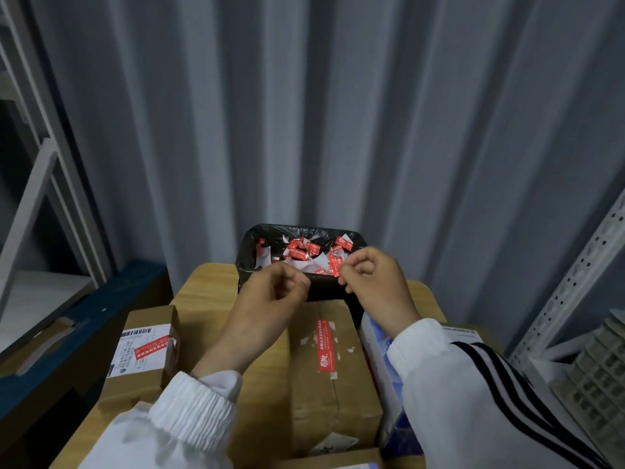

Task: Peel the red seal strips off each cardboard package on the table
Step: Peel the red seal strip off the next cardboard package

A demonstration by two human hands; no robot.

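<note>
— Hands first: her right hand [372, 275] is curled up with thumb and forefinger pinched together, right at the near rim of the black bin [247, 252]. It looks like a bit of red strip [334, 267] sits at those fingertips, but I can't tell whether she holds it or it's just one of the scraps in the bin behind.

— And the left hand [270, 292]?

— Loosely curled, fingertips drawn toward each other, just beside the right one and over the same rim. I can't make out anything in it.

— So where's the next seal?

— On the middle box [324, 374], directly below and toward her from both hands. Its red seal [323, 343] runs lengthwise, from the surface's far edge toward the near edge, along the box's top seam. The left hand looks a touch nearer to it.

— Any others left?

— A left box [145, 353] by the surface's left edge carries a red strip on its label [151, 347], lying slantwise. That one is well apart from the hands, on the left hand's side.

— Anything in the way?

— Not really. A white and blue package [378, 353] lies just beside the middle box on the right, under her right sleeve [473, 394]. I'd guess she only has to drop her hands straight down and back.
</note>
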